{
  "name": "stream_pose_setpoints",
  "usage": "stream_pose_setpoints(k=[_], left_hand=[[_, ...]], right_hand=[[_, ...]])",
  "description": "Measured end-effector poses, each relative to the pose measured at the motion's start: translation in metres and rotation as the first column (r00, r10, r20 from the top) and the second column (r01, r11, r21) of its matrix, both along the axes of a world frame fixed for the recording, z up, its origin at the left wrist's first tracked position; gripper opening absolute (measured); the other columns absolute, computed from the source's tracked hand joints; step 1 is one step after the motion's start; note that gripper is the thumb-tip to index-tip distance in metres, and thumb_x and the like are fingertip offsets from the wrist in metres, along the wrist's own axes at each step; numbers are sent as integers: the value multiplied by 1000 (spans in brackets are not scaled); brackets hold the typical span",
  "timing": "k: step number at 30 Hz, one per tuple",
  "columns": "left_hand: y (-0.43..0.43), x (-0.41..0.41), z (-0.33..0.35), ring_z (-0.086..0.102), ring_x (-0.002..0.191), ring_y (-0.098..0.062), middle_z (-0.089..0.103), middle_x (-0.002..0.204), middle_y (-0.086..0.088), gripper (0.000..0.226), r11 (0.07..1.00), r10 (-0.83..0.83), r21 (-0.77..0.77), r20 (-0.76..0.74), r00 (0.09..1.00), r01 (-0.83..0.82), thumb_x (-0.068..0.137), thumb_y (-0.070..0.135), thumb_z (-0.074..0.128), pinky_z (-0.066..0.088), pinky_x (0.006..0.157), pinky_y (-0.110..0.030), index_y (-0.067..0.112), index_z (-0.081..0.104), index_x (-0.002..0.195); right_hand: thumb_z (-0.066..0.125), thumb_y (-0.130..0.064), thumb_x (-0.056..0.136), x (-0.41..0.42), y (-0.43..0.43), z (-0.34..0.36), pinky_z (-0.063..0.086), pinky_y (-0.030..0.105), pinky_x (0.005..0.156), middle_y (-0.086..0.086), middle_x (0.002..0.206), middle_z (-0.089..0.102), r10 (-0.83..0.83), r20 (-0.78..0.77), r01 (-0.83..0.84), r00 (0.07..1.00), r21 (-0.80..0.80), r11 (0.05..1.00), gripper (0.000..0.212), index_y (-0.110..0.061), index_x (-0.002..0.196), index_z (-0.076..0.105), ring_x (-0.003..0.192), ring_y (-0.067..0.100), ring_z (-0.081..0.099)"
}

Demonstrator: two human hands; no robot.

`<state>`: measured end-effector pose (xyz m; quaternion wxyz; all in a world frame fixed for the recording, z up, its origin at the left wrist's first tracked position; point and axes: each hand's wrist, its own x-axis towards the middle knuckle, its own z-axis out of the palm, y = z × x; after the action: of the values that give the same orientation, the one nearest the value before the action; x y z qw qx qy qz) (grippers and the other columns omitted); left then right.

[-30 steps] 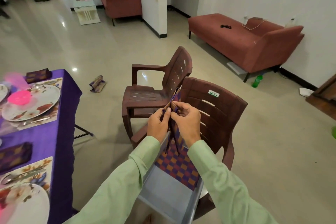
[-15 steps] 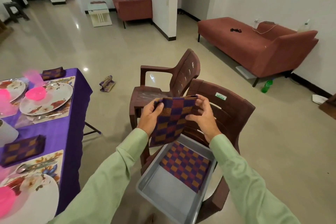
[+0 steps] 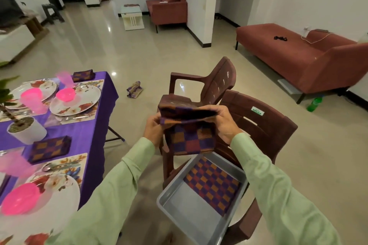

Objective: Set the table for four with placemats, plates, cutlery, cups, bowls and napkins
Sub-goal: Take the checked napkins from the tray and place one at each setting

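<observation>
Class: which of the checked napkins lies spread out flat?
The napkin in the grey tray on the chair. The folded napkins on the table are small bundles; the left hand and right hand grip a half-folded napkin.

Bench [image 3: 95,125] stands at left. On it, pot [image 3: 27,131] sits toward the middle, with bench napkin [image 3: 49,147] just in front of it. In front of that napkin lies placemat [image 3: 79,163], carrying cutlery [image 3: 59,166] and near plate [image 3: 63,201]; near bowl [image 3: 20,198] rests on that plate. Far plate [image 3: 83,103] lies behind the pot with far bowl [image 3: 65,94] on it. Corner napkin [image 3: 82,75] lies at the bench's far edge.

Right of the bench, near chair [image 3: 264,131] carries tray [image 3: 179,205] on its seat. Tray napkin [image 3: 213,181] lies in the tray's far right part. Far chair [image 3: 219,83] stands just behind the near chair. Left hand [image 3: 154,129] and right hand [image 3: 225,123] hold held napkin [image 3: 191,137] above the tray.

Cloth [image 3: 135,90] lies on the floor [image 3: 139,55] between bench and far chair. Sofa [image 3: 298,61] stands far right, with bottle [image 3: 314,103] on the floor before it.
</observation>
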<state>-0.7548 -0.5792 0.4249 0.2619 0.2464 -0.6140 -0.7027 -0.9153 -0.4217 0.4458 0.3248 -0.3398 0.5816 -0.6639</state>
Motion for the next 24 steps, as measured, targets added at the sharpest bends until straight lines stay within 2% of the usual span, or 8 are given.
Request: stream_pose_setpoints(k=[3, 6, 9, 12, 15, 18, 20, 24], left_hand=[[1, 9, 15, 68, 93, -34, 70, 102, -26, 8, 999, 20, -27, -98, 995, -23, 81, -5, 59, 59, 81, -46, -5, 64, 75], [2, 18, 26, 70, 93, -27, 74, 96, -12, 31, 997, 43, -64, -155, 987, -53, 95, -10, 41, 59, 73, -36, -1, 60, 71], [0, 28, 26, 69, 95, -27, 73, 97, -12, 24, 991, 79, -92, -204, 976, -99, 93, 0, 50, 58, 73, -37, 0, 60, 72], [1, 40, 24, 67, 100, -29, 71, 101, -13, 17, 970, 112, -186, -217, 970, -154, 81, 15, 64, 59, 78, -41, 1, 61, 72], [4, 56, 16, 68, 101, -18, 74, 102, -1, 19, 947, 123, -277, -152, 981, -162, 85, -17, 54, 59, 78, -35, -2, 65, 87], [-1, 87, 7, 65, 111, -24, 69, 120, -7, 42, 989, 109, -97, -66, 992, -115, 90, -19, 39, 58, 82, -34, 3, 59, 119], [-6, 111, 4, 64, 111, -28, 66, 125, -9, 42, 995, 93, 23, -40, 995, -92, 91, -7, 39, 55, 88, -40, 8, 53, 127], [-20, 138, 7, 67, 108, -24, 72, 115, -3, 44, 998, 66, -27, 158, 985, -62, 83, 44, 62, 49, 95, -40, 20, 62, 120]], right_hand=[[40, 20, 87, 1, -1, 5, 58, 41, 87, 24, 121, 65, 100, 114, -94, 988, -62, 994, 28, 8, 93, 65, 117, 36, 61], [39, -6, 98, 8, 6, 6, 59, 31, 77, 18, 135, 58, 164, 365, -114, 917, -154, 981, 28, 1, 117, 59, 111, 27, 65], [45, -37, 97, 22, 9, -6, 52, 43, 93, 13, 138, 57, 215, 470, -166, 856, -145, 976, 47, -13, 137, 53, 117, 30, 61], [67, -25, 90, 38, 0, -21, 53, 41, 96, 12, 128, 64, 235, 423, -250, 875, -21, 968, 48, -16, 135, 54, 117, 30, 63], [74, 1, 81, 45, -14, -27, 56, 42, 93, 14, 120, 69, 159, 286, -186, 945, 73, 980, 54, -12, 130, 56, 113, 31, 65], [73, 5, 79, 49, -22, -30, 55, 44, 93, 14, 116, 70, 140, 240, -161, 961, 73, 984, 53, -9, 128, 58, 112, 32, 65], [72, 6, 80, 54, -27, -32, 54, 45, 94, 15, 115, 71, 200, 203, -219, 958, 76, 973, 48, -7, 125, 60, 111, 34, 66], [73, 3, 80, 76, -49, -23, 52, 51, 95, 13, 113, 72, 397, 84, -406, 914, 147, 902, 42, -14, 118, 67, 107, 33, 68]])
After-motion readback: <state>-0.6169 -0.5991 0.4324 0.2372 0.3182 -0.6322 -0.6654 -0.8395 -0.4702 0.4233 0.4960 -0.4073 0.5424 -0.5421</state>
